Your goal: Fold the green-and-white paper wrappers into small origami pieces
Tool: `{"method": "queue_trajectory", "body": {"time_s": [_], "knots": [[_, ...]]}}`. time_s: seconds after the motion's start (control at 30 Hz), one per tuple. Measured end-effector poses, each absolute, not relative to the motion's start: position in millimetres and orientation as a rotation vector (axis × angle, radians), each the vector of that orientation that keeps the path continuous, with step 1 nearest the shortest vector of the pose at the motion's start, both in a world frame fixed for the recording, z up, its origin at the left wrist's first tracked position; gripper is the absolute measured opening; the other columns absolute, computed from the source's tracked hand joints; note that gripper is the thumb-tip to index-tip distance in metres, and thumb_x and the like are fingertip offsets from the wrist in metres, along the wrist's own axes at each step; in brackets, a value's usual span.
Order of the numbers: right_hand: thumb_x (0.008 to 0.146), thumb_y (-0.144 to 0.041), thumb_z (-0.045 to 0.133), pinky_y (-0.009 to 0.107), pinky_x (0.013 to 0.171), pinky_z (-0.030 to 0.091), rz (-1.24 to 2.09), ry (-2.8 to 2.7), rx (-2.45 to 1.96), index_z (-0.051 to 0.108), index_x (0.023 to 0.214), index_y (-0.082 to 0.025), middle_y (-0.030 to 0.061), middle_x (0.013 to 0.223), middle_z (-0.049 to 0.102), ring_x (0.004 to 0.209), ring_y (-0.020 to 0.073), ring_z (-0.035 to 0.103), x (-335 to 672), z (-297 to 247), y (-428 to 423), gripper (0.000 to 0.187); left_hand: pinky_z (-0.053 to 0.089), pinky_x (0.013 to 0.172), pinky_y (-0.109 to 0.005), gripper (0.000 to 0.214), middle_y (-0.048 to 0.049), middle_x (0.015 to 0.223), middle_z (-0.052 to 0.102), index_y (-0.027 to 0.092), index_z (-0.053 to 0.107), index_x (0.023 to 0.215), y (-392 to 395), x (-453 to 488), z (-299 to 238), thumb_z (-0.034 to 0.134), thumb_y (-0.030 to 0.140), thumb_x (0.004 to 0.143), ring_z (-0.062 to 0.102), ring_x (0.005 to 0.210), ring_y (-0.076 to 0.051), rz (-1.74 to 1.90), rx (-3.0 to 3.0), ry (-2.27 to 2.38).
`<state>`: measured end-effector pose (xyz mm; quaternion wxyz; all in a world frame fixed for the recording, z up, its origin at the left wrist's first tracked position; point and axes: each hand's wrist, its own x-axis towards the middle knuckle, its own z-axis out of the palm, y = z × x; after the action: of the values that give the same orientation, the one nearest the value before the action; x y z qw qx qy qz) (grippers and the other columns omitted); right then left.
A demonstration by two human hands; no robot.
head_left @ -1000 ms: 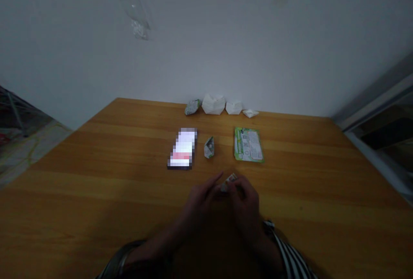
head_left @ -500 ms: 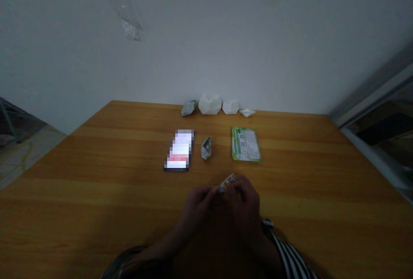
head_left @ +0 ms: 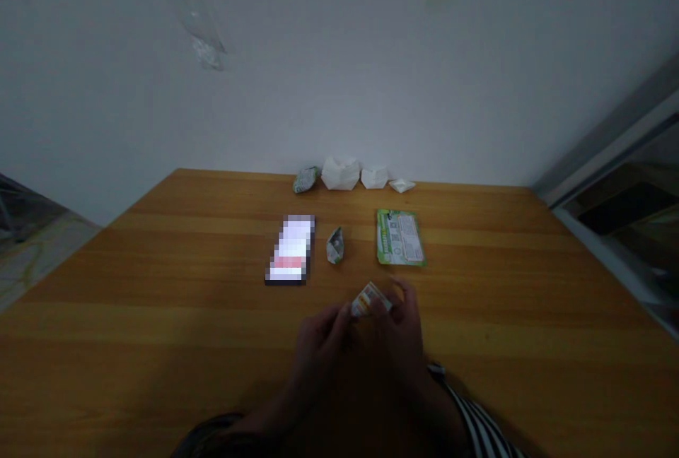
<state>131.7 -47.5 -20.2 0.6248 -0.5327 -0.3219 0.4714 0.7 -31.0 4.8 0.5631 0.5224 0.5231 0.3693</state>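
Note:
A small piece of folded printed paper (head_left: 363, 300) is held between my two hands above the near part of the table. My left hand (head_left: 321, 338) pinches its left corner between thumb and fingers. My right hand (head_left: 399, 324) grips the right side, with the thumb lying over the printed face and a finger raised behind. The paper shows white, orange and dark print and has a pointed top. Just beyond it stands a small folded paper boat (head_left: 335, 246) with greenish print.
A phone (head_left: 291, 249) with a blurred bright screen lies left. To the right is a green-and-white printed packet (head_left: 400, 237). Along the wall stand a printed folded paper piece (head_left: 305, 179) and white folded paper pieces (head_left: 340, 174). The wooden table (head_left: 159, 267) meets the wall.
More of the paper's printed face shows between my hands. My right hand's finger has lifted away from the paper's edge. The whole view has shifted slightly.

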Motion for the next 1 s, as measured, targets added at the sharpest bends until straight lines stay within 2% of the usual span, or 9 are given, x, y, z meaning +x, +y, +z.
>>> {"method": "queue_trajectory", "body": {"time_s": [0.13,0.43,0.6,0.83,1.0], "knots": [[0.076,-0.031,0.068,0.026,0.062,0.053,1.246,-0.753,-1.128,0.044,0.118,-0.022,-0.0006,0.081,0.063,0.068,0.0149,0.062,127.3,-14.8,-47.9,0.049,0.040,0.047,-0.020,0.034,0.0020,0.053,0.057,0.015,0.064,0.066,-30.3,0.1,4.8,0.058,0.045,0.081,0.052,0.050,-0.013,0.909,1.238,1.241],[0.079,-0.027,0.064,0.023,0.055,0.050,1.178,-0.831,-1.159,0.042,0.126,-0.024,-0.0030,0.075,0.058,0.060,0.0119,0.056,127.4,-10.7,-53.6,0.052,0.040,0.053,-0.021,0.032,0.0009,0.061,0.058,0.015,0.063,0.071,-32.7,1.4,-2.8,0.052,0.042,0.086,0.051,0.057,-0.014,0.851,1.299,1.224],[0.080,-0.027,0.064,0.021,0.057,0.048,1.232,-0.876,-1.101,0.038,0.129,-0.024,-0.0031,0.076,0.057,0.063,0.0111,0.054,130.2,-14.8,-52.3,0.055,0.043,0.058,-0.022,0.034,-0.0006,0.063,0.061,0.015,0.065,0.070,-27.9,1.7,2.4,0.056,0.046,0.081,0.054,0.062,-0.017,0.801,1.292,1.125],[0.084,-0.039,0.059,0.023,0.052,0.048,1.394,-0.877,-1.044,0.032,0.136,-0.025,-0.0023,0.072,0.059,0.055,0.0123,0.055,139.1,-10.9,-52.5,0.060,0.036,0.049,-0.020,0.038,0.0029,0.055,0.050,0.014,0.057,0.061,-29.8,-0.3,1.5,0.053,0.045,0.083,0.043,0.052,-0.011,0.877,1.319,1.152],[0.086,-0.039,0.057,0.029,0.062,0.052,1.396,-1.014,-1.043,0.028,0.139,-0.023,0.0008,0.079,0.062,0.065,0.0157,0.061,147.8,-13.8,-50.2,0.063,0.035,0.048,-0.020,0.040,0.0039,0.052,0.046,0.015,0.052,0.060,-27.7,-0.7,-6.7,0.050,0.045,0.086,0.042,0.049,-0.010,0.849,1.237,1.078]]}}
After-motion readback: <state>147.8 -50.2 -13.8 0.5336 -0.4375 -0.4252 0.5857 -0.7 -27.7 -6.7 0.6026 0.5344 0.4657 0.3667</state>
